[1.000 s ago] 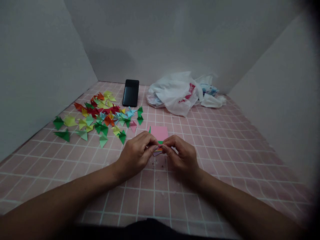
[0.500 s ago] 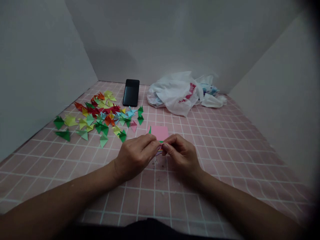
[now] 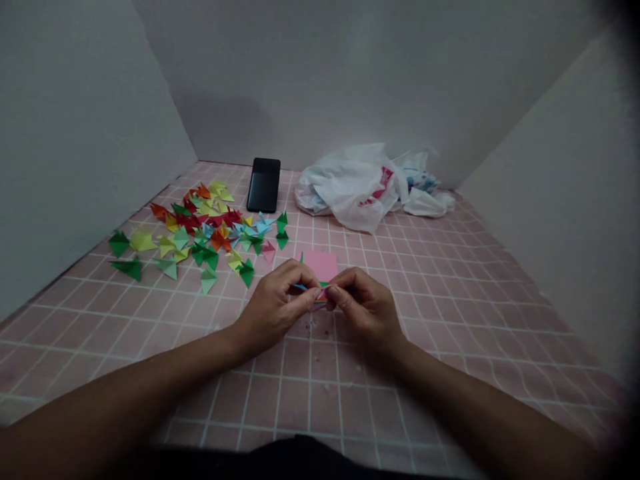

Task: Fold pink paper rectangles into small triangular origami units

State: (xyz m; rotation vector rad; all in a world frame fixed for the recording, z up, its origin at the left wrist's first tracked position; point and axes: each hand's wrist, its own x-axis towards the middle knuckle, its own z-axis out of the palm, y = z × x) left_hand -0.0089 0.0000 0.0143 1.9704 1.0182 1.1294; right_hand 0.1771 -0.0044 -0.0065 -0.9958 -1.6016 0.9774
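Head view: folded paper [image 3: 321, 295] between both hands [image 3: 274, 305] [image 3: 369, 310]

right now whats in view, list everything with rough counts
folded paper: one, mixed colours, pinched between both hands
pink paper square: one, pink, just beyond the hands
paper shapes: dozens, green, yellow, red, orange and light blue, heaped left of the hands
phone: one, black, at the back
plastic bag: one, white with red print, back right
paper crumbs: a few, pale, below the hands
tabletop: one, pink with white grid lines, under everything
walls: three, pale grey, around the tabletop
left hand grip: one, pinching the folded paper
right hand grip: one, pinching the folded paper
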